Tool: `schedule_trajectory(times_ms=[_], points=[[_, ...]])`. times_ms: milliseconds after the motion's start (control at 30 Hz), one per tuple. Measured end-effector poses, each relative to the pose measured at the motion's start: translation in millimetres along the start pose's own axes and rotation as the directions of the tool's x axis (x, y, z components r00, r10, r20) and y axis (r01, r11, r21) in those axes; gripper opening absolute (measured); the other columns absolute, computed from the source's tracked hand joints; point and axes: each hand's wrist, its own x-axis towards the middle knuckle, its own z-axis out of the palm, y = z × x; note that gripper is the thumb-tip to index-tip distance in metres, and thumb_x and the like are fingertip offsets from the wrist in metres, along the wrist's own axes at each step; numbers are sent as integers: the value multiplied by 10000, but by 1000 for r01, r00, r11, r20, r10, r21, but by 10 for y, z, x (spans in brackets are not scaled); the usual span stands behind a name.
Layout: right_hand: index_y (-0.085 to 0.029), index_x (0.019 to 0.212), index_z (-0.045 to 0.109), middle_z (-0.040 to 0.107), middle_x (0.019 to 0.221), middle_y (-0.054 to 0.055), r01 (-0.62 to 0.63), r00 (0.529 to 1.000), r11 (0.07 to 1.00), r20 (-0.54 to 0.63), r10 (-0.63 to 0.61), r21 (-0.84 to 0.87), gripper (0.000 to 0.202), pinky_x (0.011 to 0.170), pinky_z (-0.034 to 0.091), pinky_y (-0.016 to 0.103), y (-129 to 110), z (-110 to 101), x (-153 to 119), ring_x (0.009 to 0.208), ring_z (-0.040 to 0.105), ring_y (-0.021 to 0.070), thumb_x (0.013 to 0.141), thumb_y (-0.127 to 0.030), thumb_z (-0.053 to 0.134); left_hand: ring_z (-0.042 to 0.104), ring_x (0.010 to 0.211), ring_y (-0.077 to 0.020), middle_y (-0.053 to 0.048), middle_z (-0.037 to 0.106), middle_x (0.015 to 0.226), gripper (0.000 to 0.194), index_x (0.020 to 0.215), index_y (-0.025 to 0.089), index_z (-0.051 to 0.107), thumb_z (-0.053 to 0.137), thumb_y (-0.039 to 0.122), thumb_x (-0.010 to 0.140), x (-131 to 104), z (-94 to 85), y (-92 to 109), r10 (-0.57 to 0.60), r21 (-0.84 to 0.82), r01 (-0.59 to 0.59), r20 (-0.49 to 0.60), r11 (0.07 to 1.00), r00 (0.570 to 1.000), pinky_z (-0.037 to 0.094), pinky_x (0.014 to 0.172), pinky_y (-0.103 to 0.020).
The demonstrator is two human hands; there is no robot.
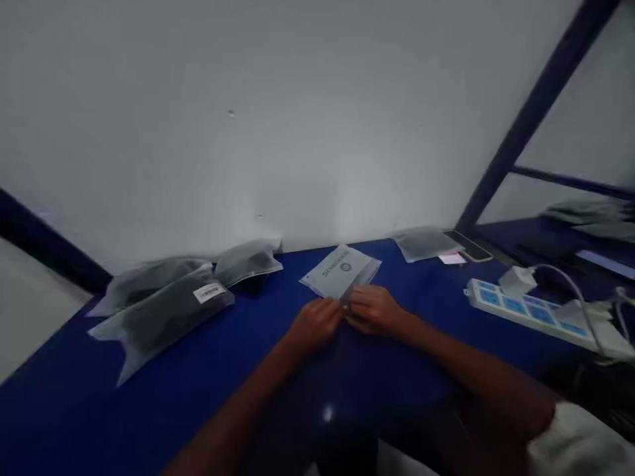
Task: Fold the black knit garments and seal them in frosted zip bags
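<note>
A frosted plastic zip bag [337, 268] with dark printed lettering and a round logo lies on the blue table in front of me. My left hand [320, 320] is closed, its fingers pinching the bag's near edge. Right beside it, my right hand [372, 309] is closed on the same edge, a little to the right. The fingertips of both hands almost touch, and they cover the part of the bag that they grip.
Filled frosted bags [163, 317] lie at the left, one with a white barcode label [209, 292]. Toward the back right are another bag [424, 243] and a phone [469, 245]. A white compartment box [526, 309] with blue sections stands at the right, near a cable [575, 291].
</note>
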Motion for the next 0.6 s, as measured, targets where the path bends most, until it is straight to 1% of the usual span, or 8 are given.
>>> schedule_trajectory(times_ms=[167, 233, 300, 367, 433, 467, 533, 600], points=[[-185, 629, 547, 559, 611, 11, -54, 997, 997, -57, 51, -48, 209, 573, 365, 265, 4, 26, 17, 625, 496, 140, 837, -167, 553, 642, 707, -177, -77, 678, 839, 237, 888, 121, 607, 374, 76, 885, 1, -65, -4, -68, -10, 68, 13, 998, 998, 537, 599, -287], [-188, 624, 539, 561, 613, 12, -82, 995, 993, -64, 77, -85, 211, 581, 369, 263, 98, 27, -15, 634, 502, 141, 833, -162, 558, 651, 736, -172, -83, 682, 881, 234, 913, 122, 601, 381, 56, 869, -11, -109, -68, -104, -31, 103, -8, 994, 995, 541, 630, -277], [-190, 624, 536, 561, 612, 11, -120, 991, 983, -68, 112, -139, 207, 582, 365, 267, 237, 7, -61, 624, 494, 140, 827, -154, 560, 656, 793, -167, -85, 678, 913, 212, 927, 129, 591, 405, 50, 864, -42, -174, -179, -173, -74, 168, -55, 983, 983, 543, 687, -267], [-191, 619, 532, 553, 607, 13, -168, 985, 964, -79, 154, -208, 205, 573, 355, 275, 385, -36, -109, 609, 475, 145, 816, -144, 561, 650, 840, -161, -83, 667, 921, 176, 934, 144, 578, 429, 71, 876, -92, -254, -326, -269, -134, 255, -103, 958, 957, 537, 741, -261], [-193, 619, 527, 543, 610, 18, -222, 974, 941, -98, 203, -257, 195, 569, 353, 280, 497, -84, -147, 611, 463, 153, 804, -142, 564, 641, 820, -159, -71, 650, 892, 127, 908, 160, 565, 446, 119, 890, -157, -330, -474, -377, -156, 356, -136, 922, 916, 533, 740, -267], [-194, 626, 528, 540, 616, 20, -249, 968, 933, -109, 228, -261, 184, 573, 361, 280, 532, -102, -161, 621, 465, 158, 799, -144, 566, 637, 834, -167, -72, 644, 903, 114, 899, 164, 560, 450, 135, 892, -191, -361, -535, -430, -144, 413, -122, 899, 895, 531, 754, -281], [-193, 672, 547, 556, 662, 30, -285, 957, 933, -108, 267, -219, 134, 606, 400, 282, 560, -115, -184, 664, 489, 169, 797, -152, 567, 635, 828, -176, -63, 636, 898, 115, 882, 170, 553, 442, 139, 888, -252, -396, -620, -482, -112, 474, -63, 873, 874, 531, 756, -299], [-191, 771, 578, 598, 770, 51, -307, 952, 942, -48, 304, -138, 47, 664, 447, 291, 559, -94, -218, 742, 534, 183, 793, -150, 570, 635, 825, -188, -60, 633, 907, 117, 880, 175, 551, 443, 131, 871, -295, -399, -655, -518, -69, 517, 2, 853, 855, 533, 747, -313]])
